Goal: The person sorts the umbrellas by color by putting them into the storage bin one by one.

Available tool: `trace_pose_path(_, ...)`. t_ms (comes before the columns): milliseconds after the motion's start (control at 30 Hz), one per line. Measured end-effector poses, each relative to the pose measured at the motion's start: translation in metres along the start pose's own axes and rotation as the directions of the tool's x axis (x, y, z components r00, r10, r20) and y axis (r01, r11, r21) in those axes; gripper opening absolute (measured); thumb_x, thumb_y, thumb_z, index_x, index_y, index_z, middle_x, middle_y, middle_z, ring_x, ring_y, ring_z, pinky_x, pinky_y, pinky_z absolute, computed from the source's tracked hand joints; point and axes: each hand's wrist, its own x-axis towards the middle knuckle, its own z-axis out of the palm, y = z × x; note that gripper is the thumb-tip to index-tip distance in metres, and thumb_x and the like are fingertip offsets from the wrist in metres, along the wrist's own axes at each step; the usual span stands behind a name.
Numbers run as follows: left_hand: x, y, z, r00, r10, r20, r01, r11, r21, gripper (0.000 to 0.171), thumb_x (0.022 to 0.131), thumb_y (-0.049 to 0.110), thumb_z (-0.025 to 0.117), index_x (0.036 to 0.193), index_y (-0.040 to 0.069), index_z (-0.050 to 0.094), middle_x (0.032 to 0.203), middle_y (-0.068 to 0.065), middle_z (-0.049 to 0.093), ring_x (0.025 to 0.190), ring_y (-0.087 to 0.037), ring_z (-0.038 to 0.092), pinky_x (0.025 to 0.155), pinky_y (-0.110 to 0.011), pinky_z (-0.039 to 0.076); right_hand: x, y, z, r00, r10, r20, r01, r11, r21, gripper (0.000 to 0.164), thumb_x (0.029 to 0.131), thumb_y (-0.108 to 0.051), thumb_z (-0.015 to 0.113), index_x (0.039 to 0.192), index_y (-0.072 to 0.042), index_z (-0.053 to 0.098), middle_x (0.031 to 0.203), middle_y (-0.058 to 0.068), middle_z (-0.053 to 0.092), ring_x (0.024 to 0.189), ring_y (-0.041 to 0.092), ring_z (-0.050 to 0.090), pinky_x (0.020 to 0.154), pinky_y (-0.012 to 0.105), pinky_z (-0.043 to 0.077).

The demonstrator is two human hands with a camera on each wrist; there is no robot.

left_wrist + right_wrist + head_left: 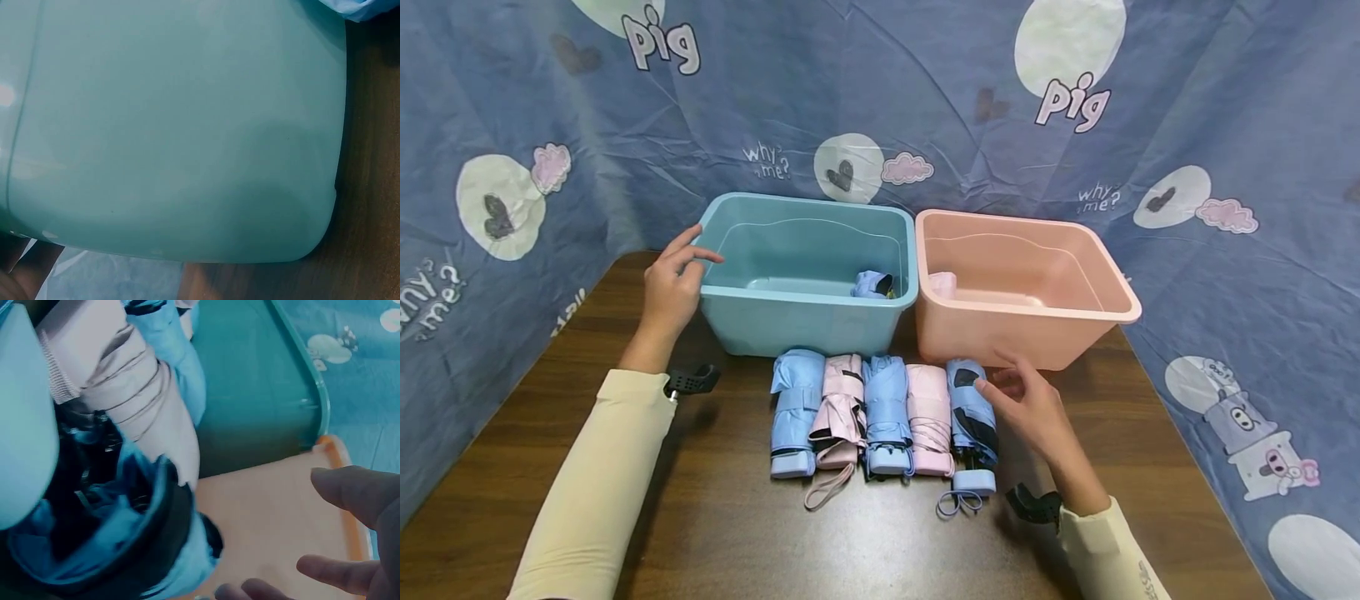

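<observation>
My left hand (672, 282) is at the left end of the teal bin (797, 329), fingers extended over its rim; in the left wrist view, fingers (34, 272) show just past the bin's edge. My right hand (1026, 407) hovers with fingers spread beside the rightmost blue folding umbrella (973, 408), in front of the pink bin (1037, 337). In the right wrist view its thumb and fingers (347, 487) stand apart with nothing between them. Left of that umbrella lie a pink umbrella (929, 412), a blue one (888, 408), another pink one (838, 400) and another blue one (797, 408).
Inside the teal bin a blue umbrella (871, 284) lies at the right end. A pink bundle (942, 284) sits at the left end of the pink bin. Both bins stand side by side on the wooden table (715, 517), against a blue patterned cloth (970, 158).
</observation>
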Motion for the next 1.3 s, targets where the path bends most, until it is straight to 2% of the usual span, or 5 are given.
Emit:
trace_pose_path(267, 0.003, 0.002, 0.003, 1.000, -0.004, 0.018, 0.005, 1.000, -0.012, 0.034, 0.088, 0.007, 0.040, 0.094, 0.001, 0.072, 0.143, 0.001, 0.050, 0.133, -0.016, 0.042, 0.063, -0.028, 0.026, -0.002, 0.011, 0.008, 0.997, 0.079, 0.011, -0.079, 0.997, -0.025, 0.063, 0.087, -0.043, 0.068, 0.140, -0.016, 0.046, 0.118, 0.020, 0.062, 0.103, 0.036, 0.063, 0.079, 0.048, 0.053)
trace_pose_path(567, 0.002, -0.002, 0.000, 1.000, 0.002, 0.007, -0.002, 1.000, 0.004, 0.034, 0.089, 0.008, 0.040, 0.094, 0.002, 0.073, 0.143, 0.003, 0.050, 0.131, -0.016, 0.044, 0.056, -0.028, 0.025, 0.005, 0.022, 0.018, 0.987, 0.140, 0.077, -0.140, 0.990, -0.003, 0.069, 0.084, -0.049, 0.069, 0.141, -0.020, 0.043, 0.121, 0.021, 0.060, 0.106, 0.036, 0.061, 0.077, 0.045, 0.053)
trace_pose_path(933, 0.000, -0.004, 0.000, 1.000, -0.003, 0.007, 0.003, 1.000, -0.013, 0.034, 0.089, 0.009, 0.040, 0.094, 0.003, 0.073, 0.143, 0.005, 0.050, 0.133, -0.016, 0.042, 0.059, -0.029, 0.025, 0.006, 0.029, 0.025, 0.984, 0.150, 0.100, -0.145, 0.988, -0.048, 0.076, 0.083, -0.049, 0.070, 0.146, -0.020, 0.037, 0.126, 0.021, 0.057, 0.114, 0.036, 0.056, 0.084, 0.052, 0.049)
trace_pose_path(1167, -0.001, -0.004, 0.000, 1.000, -0.006, 0.008, 0.006, 1.000, -0.015, 0.034, 0.090, 0.009, 0.040, 0.094, 0.003, 0.073, 0.143, 0.007, 0.049, 0.133, -0.015, 0.042, 0.060, -0.029, 0.025, 0.005, 0.029, 0.032, 0.988, 0.108, 0.110, -0.101, 0.993, -0.064, 0.080, 0.083, -0.047, 0.071, 0.147, -0.016, 0.034, 0.129, 0.022, 0.055, 0.116, 0.037, 0.054, 0.088, 0.054, 0.046)
trace_pose_path(1300, 0.000, -0.004, 0.000, 1.000, -0.003, 0.006, 0.004, 1.000, -0.013, 0.034, 0.090, 0.009, 0.040, 0.094, 0.003, 0.074, 0.143, 0.006, 0.050, 0.133, -0.015, 0.042, 0.060, -0.029, 0.025, 0.006, 0.030, 0.036, 0.989, 0.095, 0.113, -0.087, 0.994, -0.073, 0.081, 0.082, -0.048, 0.071, 0.147, -0.018, 0.034, 0.131, 0.021, 0.053, 0.116, 0.037, 0.053, 0.087, 0.054, 0.046)
